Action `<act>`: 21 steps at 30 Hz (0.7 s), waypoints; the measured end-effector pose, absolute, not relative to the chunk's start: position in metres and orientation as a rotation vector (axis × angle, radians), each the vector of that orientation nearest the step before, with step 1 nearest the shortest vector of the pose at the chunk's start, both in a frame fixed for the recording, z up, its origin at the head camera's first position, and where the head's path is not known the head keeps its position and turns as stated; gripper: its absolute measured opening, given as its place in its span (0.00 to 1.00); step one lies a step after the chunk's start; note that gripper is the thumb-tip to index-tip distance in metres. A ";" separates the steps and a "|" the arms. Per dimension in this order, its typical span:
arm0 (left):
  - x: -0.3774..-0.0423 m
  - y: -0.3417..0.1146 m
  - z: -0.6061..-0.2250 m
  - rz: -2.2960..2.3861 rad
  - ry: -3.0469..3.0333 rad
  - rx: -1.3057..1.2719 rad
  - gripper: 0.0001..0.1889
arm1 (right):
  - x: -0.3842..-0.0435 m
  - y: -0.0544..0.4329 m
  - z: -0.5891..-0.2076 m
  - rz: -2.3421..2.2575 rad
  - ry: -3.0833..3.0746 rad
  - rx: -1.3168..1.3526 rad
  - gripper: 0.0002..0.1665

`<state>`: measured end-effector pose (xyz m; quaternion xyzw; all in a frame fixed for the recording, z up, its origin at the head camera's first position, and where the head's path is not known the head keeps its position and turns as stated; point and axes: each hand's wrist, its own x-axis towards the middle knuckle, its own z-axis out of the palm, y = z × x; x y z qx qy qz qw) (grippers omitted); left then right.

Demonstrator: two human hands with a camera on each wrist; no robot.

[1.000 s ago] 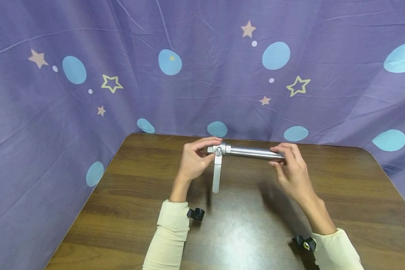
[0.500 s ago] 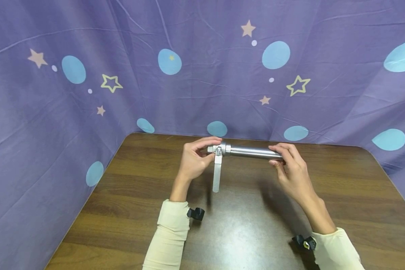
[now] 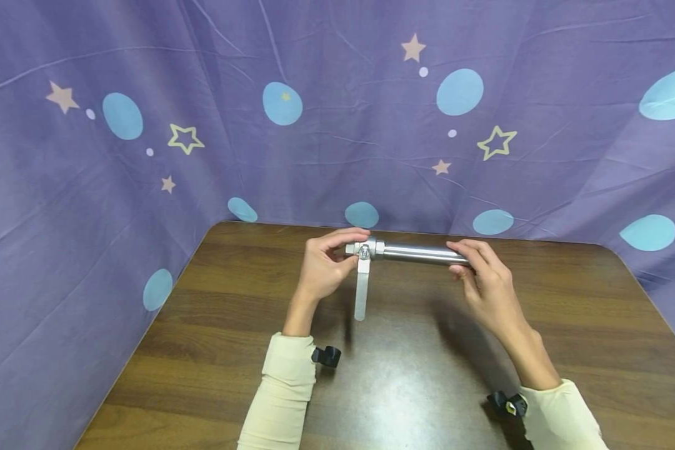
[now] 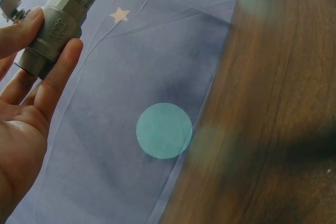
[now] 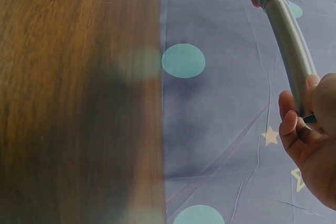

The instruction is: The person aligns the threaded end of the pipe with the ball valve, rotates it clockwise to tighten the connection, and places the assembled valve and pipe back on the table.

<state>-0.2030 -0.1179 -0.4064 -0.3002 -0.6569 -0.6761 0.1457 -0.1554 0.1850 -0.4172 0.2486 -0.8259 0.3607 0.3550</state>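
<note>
A metal ball valve is joined to a shiny steel pipe, and the two are held level above the table. My left hand pinches the valve body between thumb and fingers. Pointing toward me from the valve is its flat lever handle. At the pipe's other end my right hand grips it with thumb and fingertips. Raised lettering shows on the valve body in the left wrist view. From the right wrist, the pipe runs from the right hand up to the valve; its near end is partly hidden by the fingers.
Beneath the hands lies a brown wooden table with rounded far corners. A purple curtain with stars and blue dots hangs behind it and along its left side. Black mounts sit at both wrists.
My right hand's fingers have shifted slightly left along the pipe's end. The left hand, the valve and its lever stay in the same place.
</note>
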 end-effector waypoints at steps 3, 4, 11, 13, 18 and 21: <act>-0.203 -0.118 -0.406 -1.949 -1.888 -0.867 0.20 | -0.156 0.185 -0.417 0.935 -2.128 0.642 0.28; -0.203 -0.118 -0.406 -1.948 -1.886 -0.869 0.20 | -0.156 0.184 -0.417 0.932 -2.128 0.640 0.29; -0.202 -0.118 -0.405 -1.942 -1.881 -0.864 0.20 | -0.156 0.183 -0.418 0.940 -2.113 0.634 0.32; -0.202 -0.118 -0.404 -1.943 -1.879 -0.858 0.20 | -0.156 0.183 -0.419 0.955 -2.116 0.630 0.34; -0.202 -0.118 -0.405 -1.943 -1.880 -0.848 0.19 | -0.156 0.182 -0.420 0.967 -2.121 0.627 0.36; -0.203 -0.118 -0.406 -1.944 -1.883 -0.844 0.19 | -0.156 0.181 -0.420 0.963 -2.114 0.617 0.34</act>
